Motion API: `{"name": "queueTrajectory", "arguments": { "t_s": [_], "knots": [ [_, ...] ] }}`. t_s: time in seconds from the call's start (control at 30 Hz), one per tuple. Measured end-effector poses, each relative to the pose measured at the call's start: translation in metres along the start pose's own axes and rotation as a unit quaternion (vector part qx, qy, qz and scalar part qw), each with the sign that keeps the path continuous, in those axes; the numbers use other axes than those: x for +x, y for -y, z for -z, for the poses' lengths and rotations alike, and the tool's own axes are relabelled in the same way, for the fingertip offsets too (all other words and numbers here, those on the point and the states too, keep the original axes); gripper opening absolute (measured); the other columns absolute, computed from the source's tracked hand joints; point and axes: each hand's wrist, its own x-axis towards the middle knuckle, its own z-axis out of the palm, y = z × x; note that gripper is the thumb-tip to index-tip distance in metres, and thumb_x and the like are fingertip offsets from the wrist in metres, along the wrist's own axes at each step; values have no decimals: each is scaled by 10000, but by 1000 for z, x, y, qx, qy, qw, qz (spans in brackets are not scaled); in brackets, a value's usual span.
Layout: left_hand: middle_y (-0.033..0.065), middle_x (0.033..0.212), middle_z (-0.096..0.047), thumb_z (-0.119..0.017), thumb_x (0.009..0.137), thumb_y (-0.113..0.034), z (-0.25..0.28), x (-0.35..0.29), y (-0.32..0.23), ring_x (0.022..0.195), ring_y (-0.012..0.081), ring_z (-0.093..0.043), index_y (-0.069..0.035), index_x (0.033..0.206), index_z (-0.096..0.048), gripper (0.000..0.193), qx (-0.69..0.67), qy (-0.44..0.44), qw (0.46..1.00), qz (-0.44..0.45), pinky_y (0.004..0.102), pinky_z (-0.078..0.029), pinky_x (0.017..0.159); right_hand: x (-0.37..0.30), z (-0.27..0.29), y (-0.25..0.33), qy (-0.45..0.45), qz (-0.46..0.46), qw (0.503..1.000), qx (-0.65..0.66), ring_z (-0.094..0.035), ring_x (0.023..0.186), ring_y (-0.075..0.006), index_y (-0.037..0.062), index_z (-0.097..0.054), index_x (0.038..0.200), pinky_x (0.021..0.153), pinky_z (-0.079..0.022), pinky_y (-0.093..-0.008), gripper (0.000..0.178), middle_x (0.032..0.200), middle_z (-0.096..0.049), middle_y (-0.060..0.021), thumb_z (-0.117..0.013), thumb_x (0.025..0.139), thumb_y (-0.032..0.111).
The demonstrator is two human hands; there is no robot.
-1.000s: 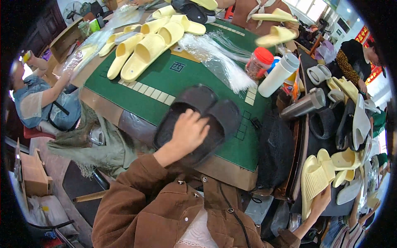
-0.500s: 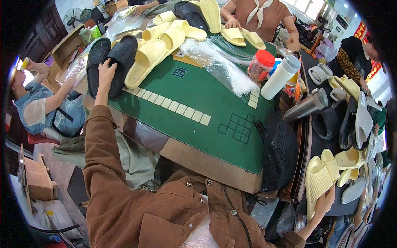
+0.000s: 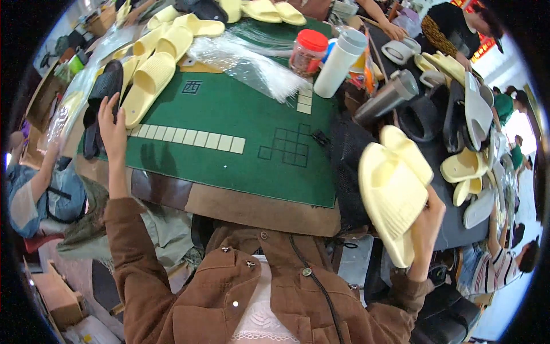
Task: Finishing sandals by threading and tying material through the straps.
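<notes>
Head view: my right hand (image 3: 431,217) grips the yellow slippers (image 3: 394,198) firmly, raised right of the green mat (image 3: 195,117); fingertips hidden behind them. Likely light, bendy foam, slightly slick, not fragile; I'd pinch sole edges or straps. Left hand (image 3: 113,125) touches the black slippers (image 3: 106,86) at the mat's left end; can't tell how closed. Far slippers cut off by the top edge.

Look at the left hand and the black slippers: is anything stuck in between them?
Nothing visible: the left hand is right at the black slippers, its fingertips seeming to touch them. The pale yellow slipper lies beside them, not between.
</notes>
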Motion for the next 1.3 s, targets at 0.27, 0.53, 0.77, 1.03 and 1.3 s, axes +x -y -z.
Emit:
{"name": "queueTrajectory", "arguments": {
  "t_s": [0.27,0.53,0.77,1.03,1.3],
  "knots": [
    [112,1414,-406,-499,926,-38,-46,-76,-157,1268,203,-436,-49,1252,-563,332,-232,170,957,34,341,-371,1030,39,-105,65,179,161,970,45,-670,703,-349,-34,-621,889,626,-522,-377,153,757,-652,-220,-638,772,63],
    [102,1454,-346,-463,953,-65,-57,-117,-183,1331,208,-347,-65,1382,-417,432,-332,131,929,101,357,-307,1075,29,-187,76,285,80,945,136,-643,811,-387,-23,-618,930,714,-496,-439,244,837,-663,-218,-649,812,188],
    [229,1487,-197,-575,889,-117,-82,-139,-178,1394,346,-210,-43,1408,-350,571,-195,267,943,48,413,-235,1118,47,-190,37,154,198,966,57,-634,881,-371,-35,-564,1126,760,-503,-425,311,1010,-646,-196,-586,882,158],
    [205,1451,-293,-576,866,-67,-91,-140,-164,1373,319,-278,-38,1287,-482,432,-269,258,925,75,389,-294,1095,24,-188,43,235,158,949,-135,-627,783,-422,-26,-551,978,663,-512,-504,210,875,-644,-233,-513,894,162],
    [144,1273,-527,-578,841,-64,-95,-136,-180,1261,290,-452,-36,1113,-586,274,-353,300,885,53,370,-352,1045,16,-145,37,213,231,949,-36,-636,680,-341,-14,-608,942,598,-498,-394,144,782,-641,-192,-538,905,107]
  ]
}}
